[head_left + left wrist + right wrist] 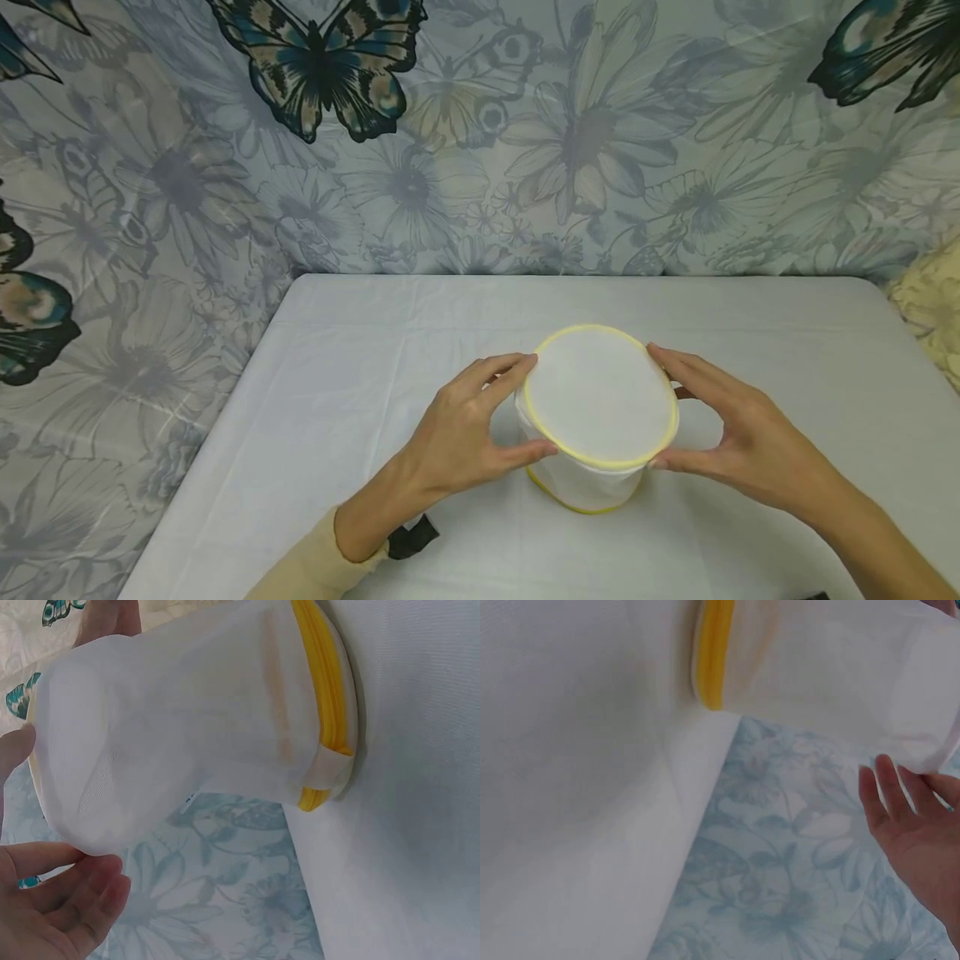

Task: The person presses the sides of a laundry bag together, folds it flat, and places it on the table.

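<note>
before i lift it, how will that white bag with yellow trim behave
The white bag is likely light, since its walls look thin and see-through. They sag inward partway down, so it may crumple if squeezed.

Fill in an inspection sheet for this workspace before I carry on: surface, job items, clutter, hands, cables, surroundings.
Surface: white table, faintly creased.
Job items: yellow-trimmed white bag, upright on the table.
Clutter: black piece beside the left sleeve, use unclear.
Left hand: holds the bag's top, left side.
Right hand: holds the top, opposite side.
Cables: nothing seen.
Surroundings: butterfly-print cloth behind and left; yellowish floral patch at the right edge.
</note>
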`<state>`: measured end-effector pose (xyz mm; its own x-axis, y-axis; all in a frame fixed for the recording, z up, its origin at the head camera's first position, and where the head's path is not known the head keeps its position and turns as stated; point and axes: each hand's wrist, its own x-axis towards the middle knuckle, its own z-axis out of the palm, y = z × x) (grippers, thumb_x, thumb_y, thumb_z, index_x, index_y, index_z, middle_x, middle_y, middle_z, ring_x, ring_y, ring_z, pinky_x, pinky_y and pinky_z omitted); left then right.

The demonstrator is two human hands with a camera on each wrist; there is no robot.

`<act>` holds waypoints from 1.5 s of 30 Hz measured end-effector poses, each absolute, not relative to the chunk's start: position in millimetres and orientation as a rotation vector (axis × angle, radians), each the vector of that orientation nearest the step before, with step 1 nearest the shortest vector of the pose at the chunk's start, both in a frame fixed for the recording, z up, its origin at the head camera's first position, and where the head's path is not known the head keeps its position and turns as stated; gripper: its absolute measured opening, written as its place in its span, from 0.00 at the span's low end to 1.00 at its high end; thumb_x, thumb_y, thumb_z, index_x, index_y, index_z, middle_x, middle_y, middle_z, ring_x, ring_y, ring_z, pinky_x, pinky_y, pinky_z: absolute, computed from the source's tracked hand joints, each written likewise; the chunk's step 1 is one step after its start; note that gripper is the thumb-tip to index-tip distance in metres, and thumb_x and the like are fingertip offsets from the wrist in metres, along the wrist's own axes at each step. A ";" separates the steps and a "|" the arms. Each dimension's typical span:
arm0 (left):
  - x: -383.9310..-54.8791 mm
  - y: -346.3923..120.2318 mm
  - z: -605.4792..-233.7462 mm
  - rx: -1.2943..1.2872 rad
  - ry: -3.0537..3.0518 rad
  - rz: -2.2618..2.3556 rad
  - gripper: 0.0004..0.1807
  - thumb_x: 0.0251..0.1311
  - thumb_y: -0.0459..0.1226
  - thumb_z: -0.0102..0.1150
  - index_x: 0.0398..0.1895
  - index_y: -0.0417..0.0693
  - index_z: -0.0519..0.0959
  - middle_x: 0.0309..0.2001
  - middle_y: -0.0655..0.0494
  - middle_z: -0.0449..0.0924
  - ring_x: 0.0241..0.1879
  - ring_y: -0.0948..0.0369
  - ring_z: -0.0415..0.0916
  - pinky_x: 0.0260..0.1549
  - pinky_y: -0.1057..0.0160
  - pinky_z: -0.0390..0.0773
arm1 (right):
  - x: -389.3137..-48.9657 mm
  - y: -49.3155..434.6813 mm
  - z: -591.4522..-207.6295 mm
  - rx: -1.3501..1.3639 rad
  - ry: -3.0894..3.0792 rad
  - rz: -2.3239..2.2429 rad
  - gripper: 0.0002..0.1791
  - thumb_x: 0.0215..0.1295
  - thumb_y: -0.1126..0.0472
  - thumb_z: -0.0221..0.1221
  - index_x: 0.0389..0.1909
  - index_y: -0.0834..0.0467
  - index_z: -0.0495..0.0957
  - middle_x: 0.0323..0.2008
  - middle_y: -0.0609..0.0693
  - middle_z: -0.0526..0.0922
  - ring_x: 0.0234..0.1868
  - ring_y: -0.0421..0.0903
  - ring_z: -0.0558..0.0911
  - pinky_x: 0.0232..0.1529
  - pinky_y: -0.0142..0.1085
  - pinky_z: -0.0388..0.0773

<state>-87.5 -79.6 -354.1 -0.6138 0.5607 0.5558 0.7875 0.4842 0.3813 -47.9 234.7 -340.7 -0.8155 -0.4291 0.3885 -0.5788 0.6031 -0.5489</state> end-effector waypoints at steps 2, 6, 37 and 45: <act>-87.6 -79.7 -355.2 -1.114 -2.374 -0.894 0.47 0.46 0.58 0.75 0.67 0.43 0.73 0.61 0.53 0.76 0.59 0.60 0.74 0.58 0.65 0.74 | -46.8 235.7 -341.8 0.826 -2.623 1.000 0.63 0.32 0.60 0.83 0.75 0.57 0.62 0.67 0.48 0.71 0.52 0.31 0.77 0.56 0.17 0.67; -87.1 -80.4 -357.7 -1.076 -2.358 -0.936 0.45 0.43 0.58 0.77 0.64 0.45 0.76 0.56 0.54 0.79 0.57 0.61 0.76 0.57 0.66 0.76 | -45.4 237.2 -343.8 0.834 -2.613 0.995 0.62 0.32 0.61 0.83 0.74 0.58 0.63 0.65 0.47 0.73 0.52 0.30 0.78 0.54 0.18 0.70; -79.8 -74.4 -371.9 -0.975 -2.455 -1.047 0.43 0.40 0.55 0.80 0.61 0.46 0.78 0.55 0.56 0.78 0.56 0.63 0.76 0.55 0.68 0.76 | -44.6 232.9 -362.0 0.836 -2.639 0.854 0.66 0.30 0.58 0.83 0.75 0.59 0.59 0.71 0.51 0.65 0.54 0.30 0.74 0.58 0.14 0.60; -82.1 -75.9 -376.4 -1.044 -2.460 -1.171 0.39 0.46 0.49 0.79 0.61 0.43 0.77 0.58 0.55 0.78 0.58 0.62 0.76 0.58 0.68 0.74 | -47.2 227.7 -368.1 0.858 -2.601 0.944 0.67 0.30 0.55 0.83 0.76 0.61 0.58 0.70 0.54 0.63 0.55 0.32 0.73 0.60 0.15 0.59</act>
<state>-82.1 -75.9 -376.4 -0.7220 0.5069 0.4709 0.6851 0.4290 0.5887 -47.2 227.7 -368.1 -0.7975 -0.4450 0.4075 -0.6028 0.6181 -0.5046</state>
